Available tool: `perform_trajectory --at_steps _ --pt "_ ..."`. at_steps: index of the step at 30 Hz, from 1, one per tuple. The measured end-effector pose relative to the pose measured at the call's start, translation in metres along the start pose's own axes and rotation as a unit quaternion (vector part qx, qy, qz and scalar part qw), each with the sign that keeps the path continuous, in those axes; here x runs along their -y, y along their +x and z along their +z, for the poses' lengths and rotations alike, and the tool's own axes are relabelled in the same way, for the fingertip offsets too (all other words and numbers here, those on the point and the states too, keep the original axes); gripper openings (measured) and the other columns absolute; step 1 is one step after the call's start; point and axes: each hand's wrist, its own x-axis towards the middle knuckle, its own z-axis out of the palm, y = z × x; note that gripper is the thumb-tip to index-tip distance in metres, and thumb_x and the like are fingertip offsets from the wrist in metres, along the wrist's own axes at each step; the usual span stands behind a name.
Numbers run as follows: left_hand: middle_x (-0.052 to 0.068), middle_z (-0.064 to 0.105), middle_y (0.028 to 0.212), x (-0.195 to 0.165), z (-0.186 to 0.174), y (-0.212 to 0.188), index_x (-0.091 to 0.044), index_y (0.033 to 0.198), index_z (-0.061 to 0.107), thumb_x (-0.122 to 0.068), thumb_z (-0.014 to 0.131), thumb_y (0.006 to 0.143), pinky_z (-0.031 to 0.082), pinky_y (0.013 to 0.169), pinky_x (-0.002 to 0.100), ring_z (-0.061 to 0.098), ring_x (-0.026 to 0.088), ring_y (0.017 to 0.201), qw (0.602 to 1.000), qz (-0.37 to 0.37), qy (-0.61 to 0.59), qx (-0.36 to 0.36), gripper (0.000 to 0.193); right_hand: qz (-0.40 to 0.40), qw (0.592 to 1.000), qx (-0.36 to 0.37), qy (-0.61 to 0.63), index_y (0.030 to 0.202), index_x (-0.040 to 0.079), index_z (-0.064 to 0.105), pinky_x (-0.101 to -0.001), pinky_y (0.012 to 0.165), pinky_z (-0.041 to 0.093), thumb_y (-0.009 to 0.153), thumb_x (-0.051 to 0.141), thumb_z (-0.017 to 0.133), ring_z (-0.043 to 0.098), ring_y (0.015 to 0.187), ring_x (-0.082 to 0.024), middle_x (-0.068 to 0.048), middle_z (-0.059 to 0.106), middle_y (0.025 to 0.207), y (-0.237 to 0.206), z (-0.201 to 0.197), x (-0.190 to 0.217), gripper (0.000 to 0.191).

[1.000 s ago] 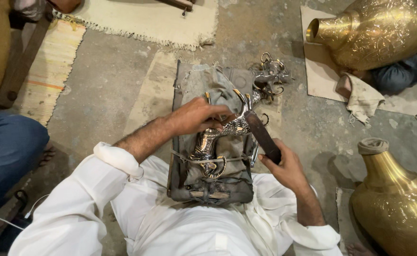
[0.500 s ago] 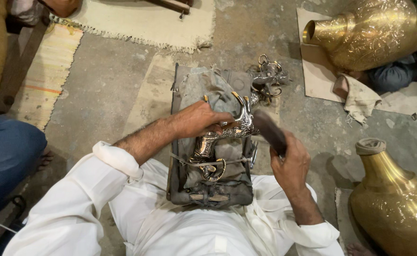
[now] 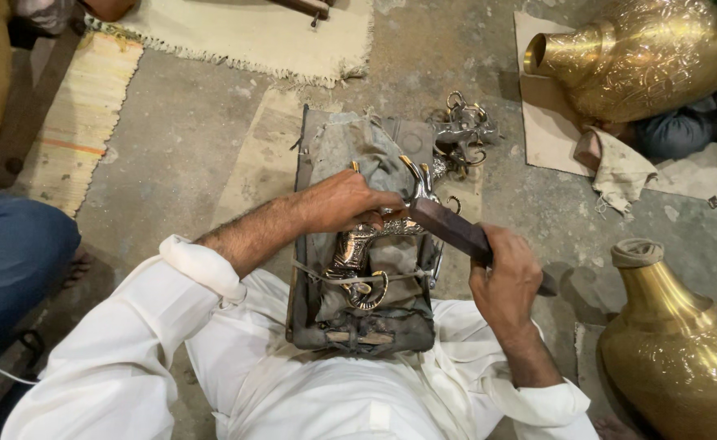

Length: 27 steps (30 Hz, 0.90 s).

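curved ornate metal handle [image 3: 358,244]: was silver with brass tips
flat wooden mallet [image 3: 456,231]: was dark brown
engraved brass vase [image 3: 644,57]: was gold, patterned
woven mat [image 3: 73,122]: was tan, orange-striped

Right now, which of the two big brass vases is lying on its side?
The brass vase at top right, resting on cardboard with its mouth pointing left. The other vase, at bottom right, stands upright with its capped neck up.
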Motion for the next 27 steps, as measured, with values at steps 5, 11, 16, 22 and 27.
perform_trajectory --at_steps 5,11,16,22,27 --pt "0.005 0.075 0.077 -0.001 0.001 0.001 -0.017 0.122 0.063 -0.026 0.075 0.091 0.056 0.065 0.044 0.075 0.025 0.070 0.999 -0.026 -0.024 0.017 0.035 0.105 0.994 0.033 0.023 0.117 0.006 0.065 -0.0461 0.082 0.052 0.082 0.005 0.074 0.068 0.091 -0.037 -0.017 0.070 0.099 -0.001 -0.005 0.004 0.036" --pt "0.006 0.077 0.082 -0.001 0.001 0.001 -0.017 0.123 0.064 -0.026 0.076 0.090 0.057 0.067 0.044 0.075 0.026 0.073 1.000 -0.019 0.000 0.013 0.037 0.121 0.991 0.057 0.023 0.117 0.007 0.065 -0.0479 0.086 0.052 0.080 0.001 0.075 0.068 0.097 -0.038 -0.017 0.070 0.101 0.000 -0.010 0.004 0.039" --pt "0.007 0.077 0.082 -0.003 -0.002 -0.002 -0.013 0.122 0.063 -0.023 0.079 0.085 0.056 0.068 0.046 0.075 0.029 0.075 0.999 -0.002 0.010 -0.032 0.042 0.170 0.984 0.008 0.048 0.118 0.007 0.063 -0.0477 0.085 0.052 0.083 0.004 0.074 0.069 0.095 -0.039 -0.017 0.071 0.100 0.000 -0.008 0.005 0.038" --pt "0.010 0.076 0.082 -0.009 -0.004 -0.004 -0.014 0.120 0.065 -0.021 0.080 0.086 0.056 0.068 0.046 0.074 0.032 0.077 0.999 -0.032 -0.018 -0.039 0.037 0.074 0.994 0.081 -0.011 0.120 0.008 0.066 -0.0482 0.079 0.052 0.076 0.001 0.073 0.068 0.090 -0.040 -0.018 0.072 0.097 0.001 -0.010 0.003 0.045" --pt "0.007 0.077 0.086 -0.010 -0.009 0.001 -0.014 0.116 0.064 -0.020 0.079 0.086 0.059 0.070 0.044 0.077 0.028 0.081 0.992 -0.025 -0.108 -0.067 0.034 0.249 0.940 0.220 0.080 0.118 0.012 0.066 -0.0429 0.063 0.051 0.084 0.020 0.079 0.067 0.065 -0.033 -0.016 0.069 0.078 -0.002 -0.003 -0.001 0.038"
